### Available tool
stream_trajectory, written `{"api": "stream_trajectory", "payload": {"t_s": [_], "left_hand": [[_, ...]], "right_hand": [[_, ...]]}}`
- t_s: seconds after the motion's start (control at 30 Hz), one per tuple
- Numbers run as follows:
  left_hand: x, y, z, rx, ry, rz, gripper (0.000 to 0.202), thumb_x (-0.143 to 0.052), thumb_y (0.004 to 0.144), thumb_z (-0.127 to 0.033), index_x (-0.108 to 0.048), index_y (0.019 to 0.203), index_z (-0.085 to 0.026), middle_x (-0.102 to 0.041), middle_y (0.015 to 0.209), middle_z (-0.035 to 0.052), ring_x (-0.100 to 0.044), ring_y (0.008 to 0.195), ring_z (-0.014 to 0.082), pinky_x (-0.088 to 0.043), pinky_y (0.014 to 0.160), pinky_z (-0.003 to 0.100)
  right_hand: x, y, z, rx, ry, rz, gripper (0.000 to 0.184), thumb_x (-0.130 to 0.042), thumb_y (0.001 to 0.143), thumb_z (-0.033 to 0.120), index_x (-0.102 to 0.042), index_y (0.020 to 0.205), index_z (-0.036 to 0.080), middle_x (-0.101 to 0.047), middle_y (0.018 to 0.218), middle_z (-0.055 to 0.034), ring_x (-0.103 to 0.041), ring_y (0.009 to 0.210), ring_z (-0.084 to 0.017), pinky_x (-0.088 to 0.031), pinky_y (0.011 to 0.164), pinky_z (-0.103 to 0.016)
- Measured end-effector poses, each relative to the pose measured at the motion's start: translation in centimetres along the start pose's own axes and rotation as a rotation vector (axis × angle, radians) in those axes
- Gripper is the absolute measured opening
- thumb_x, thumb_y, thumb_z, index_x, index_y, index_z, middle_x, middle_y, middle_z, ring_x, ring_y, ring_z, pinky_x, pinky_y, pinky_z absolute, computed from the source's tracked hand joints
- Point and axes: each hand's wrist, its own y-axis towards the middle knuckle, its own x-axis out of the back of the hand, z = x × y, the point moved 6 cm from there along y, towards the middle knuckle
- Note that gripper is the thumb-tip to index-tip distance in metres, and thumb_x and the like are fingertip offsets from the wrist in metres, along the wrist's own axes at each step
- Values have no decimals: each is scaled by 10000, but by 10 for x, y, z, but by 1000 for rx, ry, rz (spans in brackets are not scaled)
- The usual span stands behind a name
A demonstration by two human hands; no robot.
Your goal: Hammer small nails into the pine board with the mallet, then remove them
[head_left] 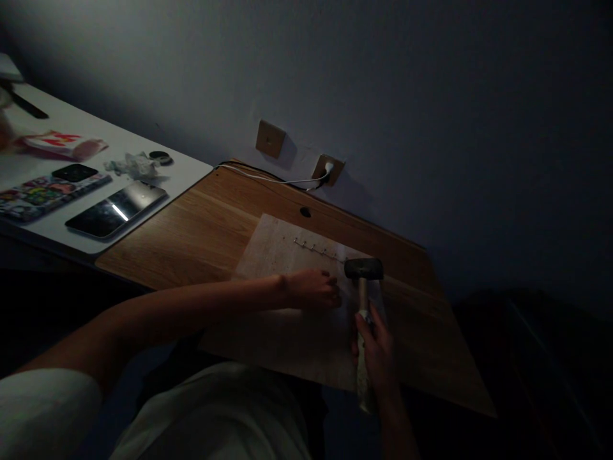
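My right hand (376, 342) is wrapped round the wooden handle of a hammer (364, 269), whose dark, blocky head hovers over the right part of a pale wooden board (282, 332). A row of several nails (313, 248) stands up along the board's far side, ending near the hammer head. My left hand (313, 289) rests low over the board, just left of the hammer, with its fingers curled closed. What those fingers hold, if anything, is too dark and small to make out.
The board lies on a wooden desk (182, 239) against the wall. To the left, a white table (184, 169) carries a phone (117, 209), a patterned case (48, 191), crumpled plastic (134, 166) and a red-and-white packet (64, 144). Cables run to a wall socket (335, 167).
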Motion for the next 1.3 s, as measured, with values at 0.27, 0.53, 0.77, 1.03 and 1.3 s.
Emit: {"api": "stream_trajectory", "payload": {"t_s": [0.27,0.53,0.77,1.03,1.3], "left_hand": [[16,-20,27,25,-170,-99,235,-570,946,-86,-731,1021,-241,-739,957,78,-674,919,219,-521,716,319],[11,-103,146,638,-457,-364,227,-586,912,-217,-764,1046,-177,-771,922,34,-690,797,129,-516,783,223],[-6,-121,157,742,-473,-391,230,-622,860,-210,-773,1024,-156,-770,885,40,-684,764,127,-518,753,224],[-6,-125,160,758,-469,-411,217,-633,849,-204,-781,1003,-162,-763,851,31,-675,740,121,-506,726,218],[-3,-121,158,690,-472,-402,232,-613,853,-164,-790,1004,-163,-773,893,42,-685,790,129,-513,773,223]], "right_hand": [[-7,-3,3,8,5,92,881,-698,810,658,-492,1525,186,-473,578,101,-429,406,-109,-355,340,-207],[-6,-4,5,35,7,87,701,-673,844,604,-571,1397,186,-515,678,76,-442,452,-94,-375,352,-196],[-6,-3,4,25,2,93,716,-674,844,580,-563,1435,190,-524,687,73,-433,445,-85,-369,342,-194],[-12,-7,14,98,-44,87,663,-644,872,543,-592,1409,157,-513,637,76,-419,414,-91,-373,331,-205],[-55,1,41,193,-75,220,697,-624,916,480,-511,1529,168,-512,634,84,-422,398,-91,-378,328,-208]]}}
